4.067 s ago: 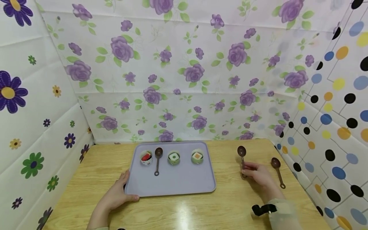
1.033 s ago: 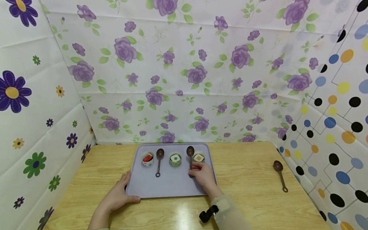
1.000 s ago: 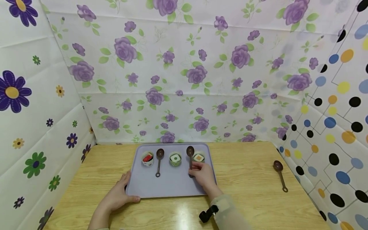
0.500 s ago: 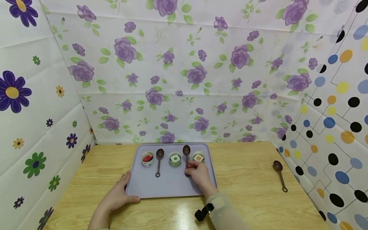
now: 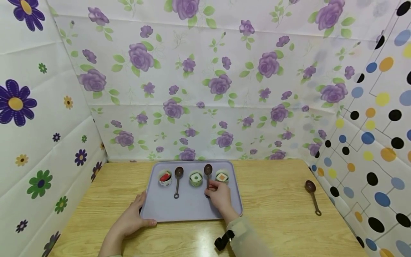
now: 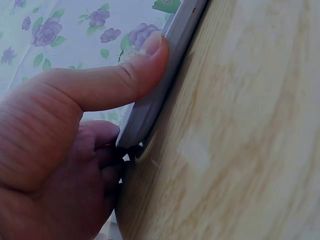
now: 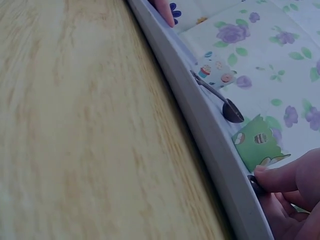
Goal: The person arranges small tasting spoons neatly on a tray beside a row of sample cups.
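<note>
A lavender tray point(image 5: 179, 210) lies on the table. My left hand point(image 5: 130, 216) grips its near left corner, thumb along the front edge point(image 6: 145, 107) and fingers at the left side. My right hand point(image 5: 219, 197) pinches the handle of a brown spoon point(image 5: 208, 170), its bowl pointing away, between two paper cups. One is a green cup with a white, green-dotted piece point(image 5: 196, 177); the other holds a white piece with an orange square point(image 5: 222, 177). Another brown spoon point(image 5: 177, 180) lies further left on the tray, beside a patterned cup with red contents point(image 5: 165, 178).
A third brown spoon point(image 5: 311, 192) lies on the wooden table point(image 5: 273, 200), to the right of the tray. Flowered cloth point(image 5: 199, 89) hangs behind the table; a dotted cloth point(image 5: 379, 153) stands on the right, and a daisy-patterned one point(image 5: 48, 150) on the left.
My right hand has brought the spoon from the table at right onto the tray, then slightly left between the two cups; its bowl now sits slightly lower. My left hand stays at the tray corner.
</note>
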`<state>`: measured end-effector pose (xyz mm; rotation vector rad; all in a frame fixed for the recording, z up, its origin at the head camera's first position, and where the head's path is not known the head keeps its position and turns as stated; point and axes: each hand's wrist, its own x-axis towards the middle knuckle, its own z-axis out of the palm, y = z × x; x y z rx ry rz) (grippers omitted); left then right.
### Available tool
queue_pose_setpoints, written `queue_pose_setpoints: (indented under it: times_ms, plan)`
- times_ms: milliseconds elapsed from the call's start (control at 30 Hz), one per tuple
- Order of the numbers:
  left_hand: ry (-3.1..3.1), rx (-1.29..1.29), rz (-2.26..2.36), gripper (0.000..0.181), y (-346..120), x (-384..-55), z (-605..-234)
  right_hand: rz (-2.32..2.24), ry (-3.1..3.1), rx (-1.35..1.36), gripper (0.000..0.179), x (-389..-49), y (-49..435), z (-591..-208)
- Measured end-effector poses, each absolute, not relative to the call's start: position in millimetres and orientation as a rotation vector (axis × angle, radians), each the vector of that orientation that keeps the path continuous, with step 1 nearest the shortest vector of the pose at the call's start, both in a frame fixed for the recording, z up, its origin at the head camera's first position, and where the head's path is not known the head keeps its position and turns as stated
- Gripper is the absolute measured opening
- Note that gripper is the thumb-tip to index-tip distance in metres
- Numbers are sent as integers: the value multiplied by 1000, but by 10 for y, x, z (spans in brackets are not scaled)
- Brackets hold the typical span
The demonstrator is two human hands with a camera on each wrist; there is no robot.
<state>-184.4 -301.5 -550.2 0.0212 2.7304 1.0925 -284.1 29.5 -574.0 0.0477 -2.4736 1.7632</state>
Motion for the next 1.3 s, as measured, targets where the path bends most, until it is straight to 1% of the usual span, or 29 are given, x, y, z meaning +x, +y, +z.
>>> queue_pose_setpoints:
  times_ms: [400,600,900,1300]
  plan:
    - [2728,19,1087,139,-3015,-1844,-5512,1580,-2564,0,35,-2800,251,-5688]
    - [2737,26,1071,140,-3022,-1859,-5519,1474,-2582,53,29,-2797,237,-5689]
    - [2742,24,1067,139,-3016,-1852,-5516,1374,-2619,69,25,-2799,217,-5705]
    - [2744,18,1073,140,-3019,-1856,-5530,1364,-2598,80,24,-2785,230,-5694]
